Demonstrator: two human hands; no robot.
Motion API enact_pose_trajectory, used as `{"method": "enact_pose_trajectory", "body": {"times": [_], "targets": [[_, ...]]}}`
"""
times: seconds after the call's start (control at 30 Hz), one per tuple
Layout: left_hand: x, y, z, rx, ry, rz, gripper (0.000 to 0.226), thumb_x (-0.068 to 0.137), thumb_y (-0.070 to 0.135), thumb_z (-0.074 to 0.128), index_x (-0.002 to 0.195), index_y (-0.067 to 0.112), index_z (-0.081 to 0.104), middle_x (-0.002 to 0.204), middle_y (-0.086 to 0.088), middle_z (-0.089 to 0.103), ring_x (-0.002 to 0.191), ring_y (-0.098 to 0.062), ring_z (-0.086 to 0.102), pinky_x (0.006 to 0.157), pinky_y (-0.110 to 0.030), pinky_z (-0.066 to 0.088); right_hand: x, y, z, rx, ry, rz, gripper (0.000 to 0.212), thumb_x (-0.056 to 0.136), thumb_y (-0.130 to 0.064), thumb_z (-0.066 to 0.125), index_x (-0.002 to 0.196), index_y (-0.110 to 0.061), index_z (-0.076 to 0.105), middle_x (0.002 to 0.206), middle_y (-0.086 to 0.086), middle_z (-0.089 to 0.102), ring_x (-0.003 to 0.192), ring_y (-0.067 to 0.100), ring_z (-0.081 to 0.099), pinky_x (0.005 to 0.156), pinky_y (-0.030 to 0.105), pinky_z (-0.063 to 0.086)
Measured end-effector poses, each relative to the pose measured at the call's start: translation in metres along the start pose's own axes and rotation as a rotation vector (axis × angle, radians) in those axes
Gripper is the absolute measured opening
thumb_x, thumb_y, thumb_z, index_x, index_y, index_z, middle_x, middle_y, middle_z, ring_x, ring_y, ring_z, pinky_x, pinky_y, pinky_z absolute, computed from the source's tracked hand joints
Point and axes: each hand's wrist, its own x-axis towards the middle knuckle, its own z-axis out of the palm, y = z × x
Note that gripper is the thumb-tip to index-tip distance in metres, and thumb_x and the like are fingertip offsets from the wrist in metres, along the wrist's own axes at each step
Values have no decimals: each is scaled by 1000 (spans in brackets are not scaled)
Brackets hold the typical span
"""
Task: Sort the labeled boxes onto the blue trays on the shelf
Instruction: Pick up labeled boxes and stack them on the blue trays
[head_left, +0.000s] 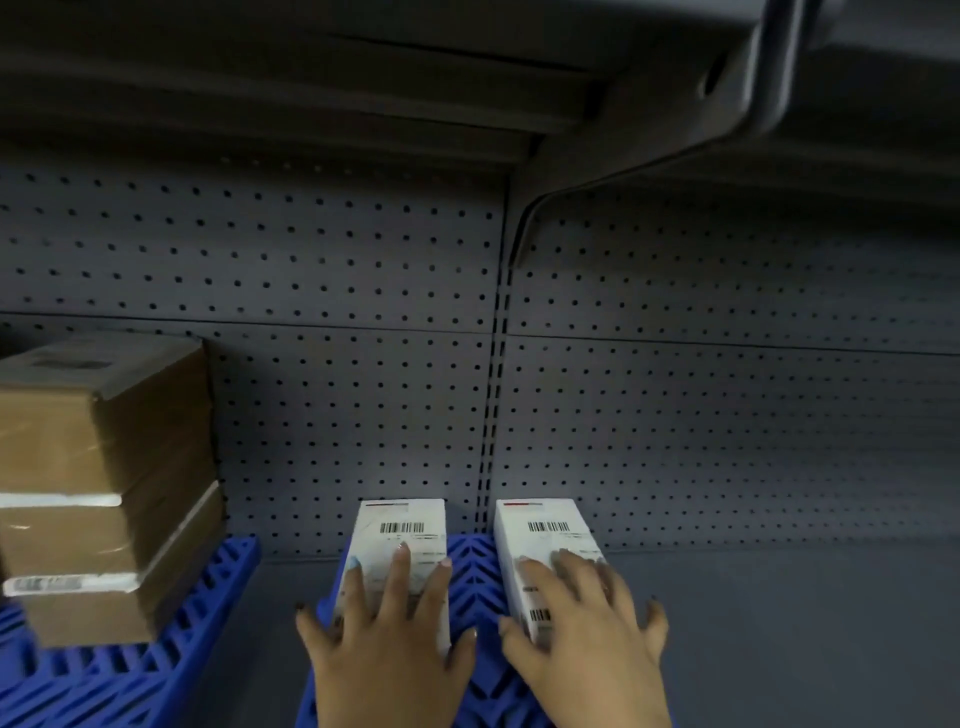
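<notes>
In the head view, we see two labeled boxes lying flat and side by side on the middle blue tray, long sides pointing toward the pegboard wall. The left hand lies spread, palm down, on the left white box, fingers straight over its label and thumb and little finger hanging past its edges. The right hand lies spread the same way on the right white box. Neither hand pinches anything; both only press from above.

The main risk, as we judge it, is at the right box. Grey shelf shows just to its right and we see no blue there, so it seems to sit at the tray's right edge. The hand hides the near corner, and we cannot tell whether it overhangs. A sideways nudge could tip it off the ribbed surface onto the bare shelf.

With flat palms, friction alone steers the boxes. If we push forward unevenly, either box could skew, close the gap between them, or butt into the wall and turn its barcode askew.

To the left, a stack of brown boxes stands on the left blue tray, well apart from our hands. We judge it in danger only if the left arm swings wide.
</notes>
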Motion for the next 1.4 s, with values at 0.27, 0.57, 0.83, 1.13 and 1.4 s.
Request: {"method": "enact_pose_trajectory", "body": {"times": [0.27,0.57,0.83,1.13,1.4], "targets": [[-25,15,-26,-35,-34,57,75,73,85,12,139,56,-8,155,20,-12,144,-25,-7,113,-57,2,-45,10,-27,57,126,71,79,57,-77,8,134,-58,14,149,-27,10,141,13,2,110,56,2],[-95,93,-43,-134,-69,337,71,73,83,6,137,59,-9,153,21,-16,144,-23,-10,115,-53,3,-141,99,-64,10,262,323,60,60,-75,39,117,-57,46,125,-20,56,117,18,55,82,60,46],[-202,233,-34,-187,34,667,69,75,77,-6,140,54,-8,156,18,-7,144,-25,-5,115,-47,10,-257,241,-105,-26,419,531,72,62,-76,14,132,-61,17,149,-26,15,139,9,13,111,51,15],[-334,409,-1,-256,-90,789,70,71,77,-2,139,57,-4,155,20,-5,144,-22,0,113,-45,20,-381,426,-153,-107,443,749,59,68,-73,30,125,-59,36,141,-19,39,133,14,34,104,54,29],[-375,528,31,-212,-209,793,68,77,77,5,141,53,-6,156,17,-7,144,-25,-3,114,-45,17,-403,555,-177,-122,443,781,59,69,-73,28,126,-60,35,141,-17,39,134,15,33,104,52,28]]}}
